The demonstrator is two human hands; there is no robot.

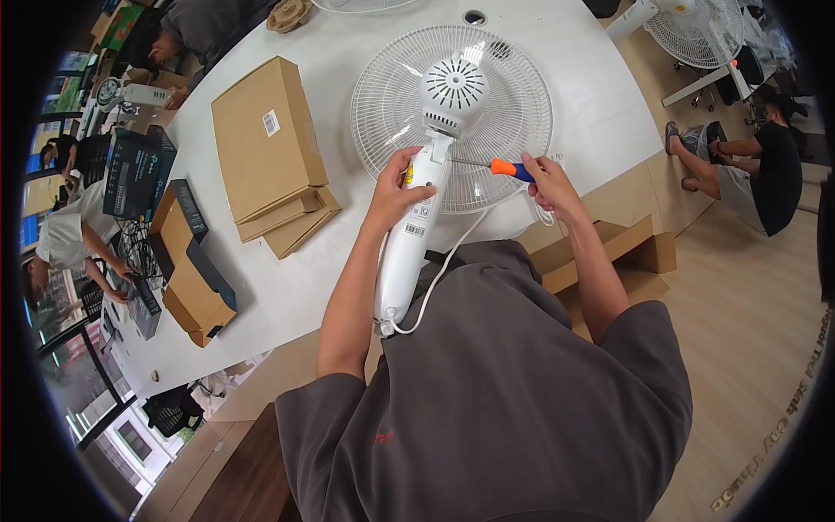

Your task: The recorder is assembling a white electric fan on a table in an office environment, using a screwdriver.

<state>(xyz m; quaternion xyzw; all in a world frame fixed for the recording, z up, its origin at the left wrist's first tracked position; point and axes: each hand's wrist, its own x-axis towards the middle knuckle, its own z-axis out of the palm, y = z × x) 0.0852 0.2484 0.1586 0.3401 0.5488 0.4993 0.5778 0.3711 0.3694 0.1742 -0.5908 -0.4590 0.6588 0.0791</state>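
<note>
The person's left hand (396, 196) is wrapped around the white fan neck (413, 235), the plastic column that runs from the motor housing (452, 91) down toward the person's lap, where a white power cord (435, 283) leaves its lower end. The right hand (548, 184) is closed on the orange-and-blue handle of a screwdriver (500, 167), whose thin shaft lies level and points left to the joint where the neck meets the motor housing. The fan lies face down on the white bench (322, 261), its round wire rear grille (504, 113) flat against the top and the housing facing up. The fan looks light for its bulk, a hollow plastic shell with the weight probably in the motor, so it would likely tip toward the head if lifted by the lower neck. The plastic is smooth and stiff, and the neck gives the surest grip, about where the left hand already sits; the thin grille wires seem springy and easy to bend, a poor place to hold. The cord is limp and could snag. Flat cardboard boxes (265, 143) lie stacked to the left on the bench, well apart from the fan, and other people work at the far edges.
</note>
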